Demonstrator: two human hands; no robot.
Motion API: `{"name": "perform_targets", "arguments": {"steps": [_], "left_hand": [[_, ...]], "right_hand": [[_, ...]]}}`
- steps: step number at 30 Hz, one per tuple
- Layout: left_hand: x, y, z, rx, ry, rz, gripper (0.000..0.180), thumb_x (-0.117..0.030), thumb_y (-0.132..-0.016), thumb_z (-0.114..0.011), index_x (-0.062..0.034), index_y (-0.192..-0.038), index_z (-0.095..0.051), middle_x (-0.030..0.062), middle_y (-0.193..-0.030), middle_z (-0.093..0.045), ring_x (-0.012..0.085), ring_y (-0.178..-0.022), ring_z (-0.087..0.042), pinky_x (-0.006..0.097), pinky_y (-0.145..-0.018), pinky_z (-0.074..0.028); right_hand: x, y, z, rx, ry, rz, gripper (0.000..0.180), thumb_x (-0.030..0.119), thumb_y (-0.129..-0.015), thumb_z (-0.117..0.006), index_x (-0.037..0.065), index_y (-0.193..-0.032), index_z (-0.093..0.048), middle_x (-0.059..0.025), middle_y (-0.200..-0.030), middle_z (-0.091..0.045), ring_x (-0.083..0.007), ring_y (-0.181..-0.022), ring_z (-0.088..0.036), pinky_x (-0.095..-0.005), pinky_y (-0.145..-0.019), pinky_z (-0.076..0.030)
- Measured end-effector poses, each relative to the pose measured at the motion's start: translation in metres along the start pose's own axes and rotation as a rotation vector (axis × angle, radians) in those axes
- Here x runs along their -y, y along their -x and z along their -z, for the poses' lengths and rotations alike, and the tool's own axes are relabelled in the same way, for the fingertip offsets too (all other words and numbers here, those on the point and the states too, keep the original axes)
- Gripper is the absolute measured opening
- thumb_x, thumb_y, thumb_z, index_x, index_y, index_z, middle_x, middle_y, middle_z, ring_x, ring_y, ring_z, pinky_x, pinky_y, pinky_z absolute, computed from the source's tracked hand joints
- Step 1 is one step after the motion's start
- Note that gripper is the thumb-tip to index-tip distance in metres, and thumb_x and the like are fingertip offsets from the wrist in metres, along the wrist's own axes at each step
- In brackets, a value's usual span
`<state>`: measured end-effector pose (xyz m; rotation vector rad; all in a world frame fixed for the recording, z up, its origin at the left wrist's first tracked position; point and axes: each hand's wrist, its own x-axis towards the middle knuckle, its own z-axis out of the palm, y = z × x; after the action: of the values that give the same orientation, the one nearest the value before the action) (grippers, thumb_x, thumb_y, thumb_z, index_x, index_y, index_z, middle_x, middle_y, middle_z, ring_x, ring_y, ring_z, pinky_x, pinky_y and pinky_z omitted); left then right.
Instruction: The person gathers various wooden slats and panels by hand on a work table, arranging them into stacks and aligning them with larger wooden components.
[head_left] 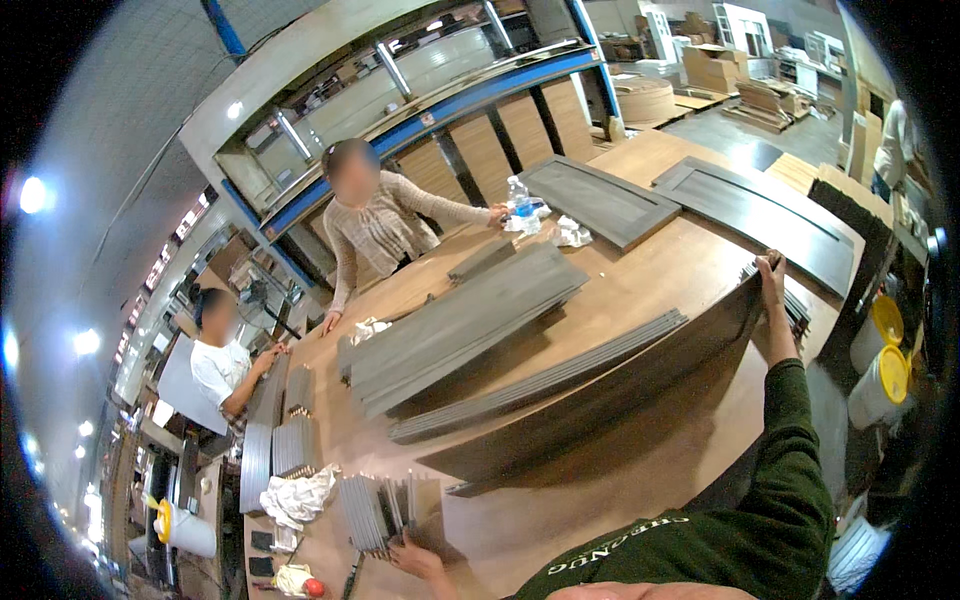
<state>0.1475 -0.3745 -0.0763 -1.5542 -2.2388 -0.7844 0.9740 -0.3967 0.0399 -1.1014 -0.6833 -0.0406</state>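
While the long dark-grey flat board [600, 400] is standing on edge across the lower middle of the frame, the person's two hands are gripping it at opposite ends. Left hand [418, 560], bottom centre, is curled round the near end of the board, right beside a bundle of short grey wooden slats [375, 512]; fingers look closed, tho partly hidden. Right hand [772, 272], right of centre, is reaching up w/ fingers hooked over the far top corner of the board, green sleeve stretched out.

Board is resting on the brown wooden worktable [640, 290], leaning, just in front of a row of long grey strips [540, 385] & a bigger stack of grey planks [460, 325] mid-frame. White crumpled rags [298, 495] are lying lower left.

Risk, as I judge it: the board is long & thin, held only at the tips, so it could bow or slip off the bottom edge & topple onto the strips, scuffing the finish. Left grip is low, so twist is likely.

Further back, a person in a beige top is leaning at the table by a clear plastic bottle [518, 195]; grey panelled doors [600, 200] are lying upper right. Another person is sitting at left.
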Motion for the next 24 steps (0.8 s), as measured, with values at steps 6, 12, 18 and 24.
{"name": "perform_targets", "arguments": {"steps": [6,12,18,24], "left_hand": [[0.061,-0.025,-0.008,-0.013,-0.164,0.283,0.025,-0.015,-0.070,-0.068,-0.0071,-0.093,-0.062,0.0136,-0.109,-0.050,0.0325,-0.109,-0.043,0.049,-0.083,-0.036],[-0.010,-0.015,0.066,0.245,-0.251,0.070,0.044,-0.023,-0.061,-0.074,-0.0093,-0.100,-0.058,0.0126,-0.113,-0.047,0.0321,-0.113,-0.039,0.053,-0.085,-0.032],[0.004,0.026,0.003,0.452,0.008,-0.023,0.062,-0.032,-0.062,-0.073,-0.0036,-0.111,-0.048,0.0177,-0.117,-0.048,0.0347,-0.108,-0.046,0.046,-0.091,-0.036],[-0.011,0.001,-0.003,0.203,0.784,0.149,0.063,-0.019,-0.069,-0.070,-0.0028,-0.123,-0.041,0.0182,-0.115,-0.048,0.0282,-0.103,-0.048,0.038,-0.091,-0.038]], "right_hand": [[-0.011,0.000,-0.015,0.024,0.037,-0.007,0.038,0.026,-0.081,-0.063,0.011,-0.085,-0.028,0.0020,-0.078,-0.022,-0.0112,-0.068,-0.025,-0.0249,-0.067,-0.028],[-0.006,0.000,-0.004,0.041,0.057,0.041,0.039,0.023,-0.081,-0.061,0.013,-0.081,-0.023,0.0013,-0.078,-0.017,-0.0124,-0.068,-0.022,-0.0239,-0.069,-0.025],[-0.035,-0.013,0.021,0.045,0.260,-0.003,0.048,0.031,-0.076,-0.062,0.003,-0.109,-0.040,-0.0063,-0.098,-0.040,-0.0149,-0.090,-0.040,-0.0298,-0.081,-0.038],[-0.047,-0.021,0.030,0.133,0.176,-0.010,0.049,0.033,-0.077,-0.066,0.004,-0.107,-0.040,-0.0024,-0.094,-0.036,-0.0156,-0.090,-0.040,-0.0292,-0.083,-0.038]]}}
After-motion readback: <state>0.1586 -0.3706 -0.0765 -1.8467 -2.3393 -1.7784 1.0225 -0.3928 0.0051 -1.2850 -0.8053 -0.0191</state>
